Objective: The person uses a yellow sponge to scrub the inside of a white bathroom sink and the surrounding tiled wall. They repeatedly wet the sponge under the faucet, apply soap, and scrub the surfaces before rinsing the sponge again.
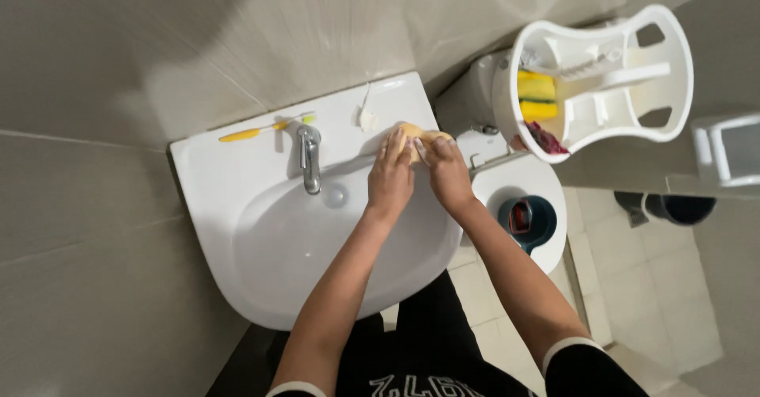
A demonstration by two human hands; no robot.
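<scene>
Pressing together over the back right corner of the white sink, both hands work a yellow sponge; the left hand lies with fingers closed over the sponge's near side, and the right hand clasps its right end, so the sponge is held between the two, just above the sink's rear ledge; a chrome tap stands at the middle of that ledge, well left of the hands; a yellow toothbrush lies flat behind the tap; to the right, a white plastic caddy holds yellow sponges, and below it a dark blue cup sits on the white toilet lid.
</scene>
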